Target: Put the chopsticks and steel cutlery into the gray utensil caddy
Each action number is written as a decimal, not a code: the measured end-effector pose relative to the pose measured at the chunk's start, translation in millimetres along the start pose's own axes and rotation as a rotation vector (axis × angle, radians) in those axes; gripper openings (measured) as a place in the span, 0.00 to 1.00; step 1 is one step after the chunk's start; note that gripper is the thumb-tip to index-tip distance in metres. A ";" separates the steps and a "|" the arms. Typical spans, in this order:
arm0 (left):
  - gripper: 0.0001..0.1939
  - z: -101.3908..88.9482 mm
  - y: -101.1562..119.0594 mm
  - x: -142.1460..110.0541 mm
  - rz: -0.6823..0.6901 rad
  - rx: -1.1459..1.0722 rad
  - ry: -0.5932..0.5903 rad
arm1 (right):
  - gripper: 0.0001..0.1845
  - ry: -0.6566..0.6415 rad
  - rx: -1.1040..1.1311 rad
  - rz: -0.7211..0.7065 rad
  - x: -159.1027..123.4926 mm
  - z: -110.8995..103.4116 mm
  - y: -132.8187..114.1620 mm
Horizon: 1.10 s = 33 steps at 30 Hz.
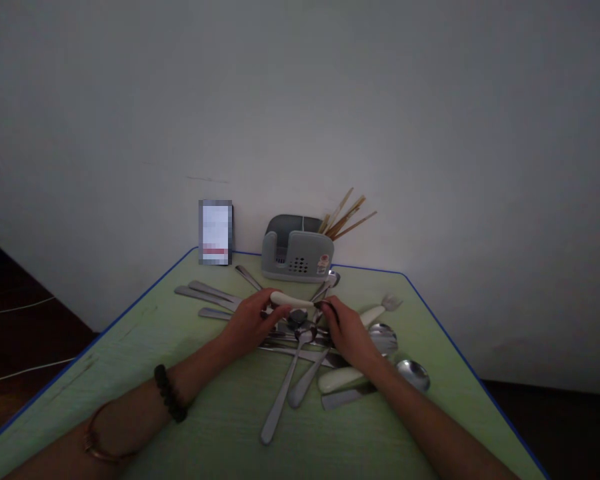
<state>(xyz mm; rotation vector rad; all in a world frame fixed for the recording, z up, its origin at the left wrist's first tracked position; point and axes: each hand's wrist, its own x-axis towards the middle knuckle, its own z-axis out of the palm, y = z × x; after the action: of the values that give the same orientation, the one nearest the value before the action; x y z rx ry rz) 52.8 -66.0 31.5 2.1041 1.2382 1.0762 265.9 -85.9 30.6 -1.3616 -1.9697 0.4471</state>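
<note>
My left hand [256, 317] grips the white handle of a piece of cutlery [293, 301], held level above the pile. My right hand [347, 328] is closed on its metal end, so I cannot tell whether it is a spoon or a fork. Beneath both hands lie loose utensils: a long-handled spoon [286, 393] pointing towards me, several flat metal handles [213, 291] at the left, and a white-handled fork [375, 313] at the right. A big spoon bowl [413, 376] and a white handle [341, 379] lie by my right forearm.
Behind the pile, a grey cutlery holder [298, 257] stands near the wall, with several chopsticks [347, 217] leaning out of its right side. A phone [216, 232] with a lit, blurred screen is propped at the back left. The green table [205, 427] has a blue edge.
</note>
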 end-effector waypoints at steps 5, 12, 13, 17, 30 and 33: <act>0.12 0.1 1.9 -0.1 -0.032 -0.011 0.005 | 0.12 -0.018 -0.021 0.035 -1.1 1.1 0.9; 0.12 0.8 -0.6 -0.6 -0.018 -0.020 0.002 | 0.11 -0.023 -0.003 0.035 -1.4 1.5 2.1; 0.12 0.6 -0.7 -0.6 -0.014 -0.016 -0.004 | 0.11 -0.025 -0.005 0.034 -1.3 1.5 2.6; 0.12 -0.3 0.3 -0.3 -0.011 -0.005 -0.006 | 0.10 -0.030 -0.008 0.024 -0.6 1.9 5.3; 0.13 -0.6 1.3 -1.1 -0.013 -0.022 -0.021 | 0.15 -0.084 -0.012 0.012 1.5 0.9 4.0; 0.13 -0.9 1.2 -1.0 -0.016 -0.008 -0.024 | 0.15 -0.070 -0.015 0.002 1.0 0.7 3.0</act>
<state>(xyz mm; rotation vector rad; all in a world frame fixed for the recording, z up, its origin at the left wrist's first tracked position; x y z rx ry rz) 52.4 -67.4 32.5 2.0923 1.2353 1.0438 267.2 -83.8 28.6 -1.3736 -2.0323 0.4881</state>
